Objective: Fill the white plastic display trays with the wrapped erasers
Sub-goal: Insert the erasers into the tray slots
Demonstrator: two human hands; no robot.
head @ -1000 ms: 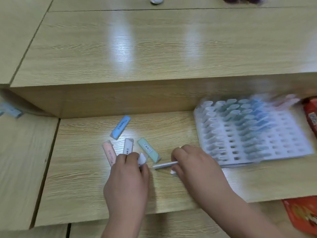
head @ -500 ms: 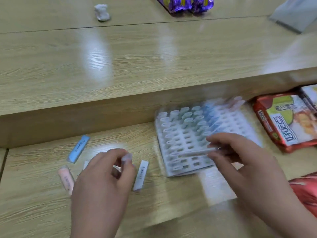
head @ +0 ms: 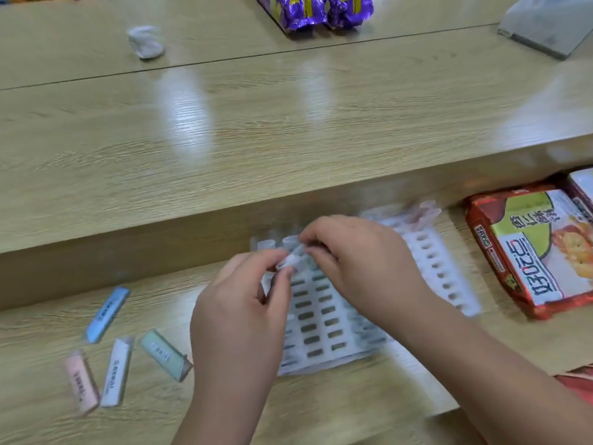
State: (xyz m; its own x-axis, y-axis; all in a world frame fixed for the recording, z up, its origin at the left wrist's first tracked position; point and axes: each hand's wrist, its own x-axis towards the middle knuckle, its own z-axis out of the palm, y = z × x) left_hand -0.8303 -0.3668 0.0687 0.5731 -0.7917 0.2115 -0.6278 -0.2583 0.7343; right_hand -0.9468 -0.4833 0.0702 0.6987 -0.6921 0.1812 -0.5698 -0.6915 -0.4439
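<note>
Four loose erasers lie on the lower counter (head: 321, 409) at the lower left of the frame: a blue eraser (head: 107, 314), a pink eraser (head: 81, 380), a white eraser (head: 117, 370) and a green eraser (head: 165, 354), all flat and near one another. The white tray (head: 324, 319) sits just right of them, at the frame's centre, against the step up to the higher counter.

Both hands meet above the far left part of the tray. The left hand (head: 237, 319) pinches a pale eraser (head: 290, 260) between thumb and forefinger. The right hand (head: 359, 268) has its fingers curled in, and their tips appear to grip the other end of the same piece, though blur makes the exact hold hard to read. Neither hand holds anything else that I can see.

Many slots in the near rows show dark and empty; a few pinkish pieces (head: 423, 213) stand along the tray's far right edge, and what lies under the hands is hidden. So the tray looks only partly filled.

The step in hand seems to be seating this one eraser in a far-left slot. Next, I judge, it must be stood on end, lined up with an open slot and pressed down, and then a hand can reach to the lower left for another.

A snack packet (head: 532, 252) lies at the right edge.
</note>
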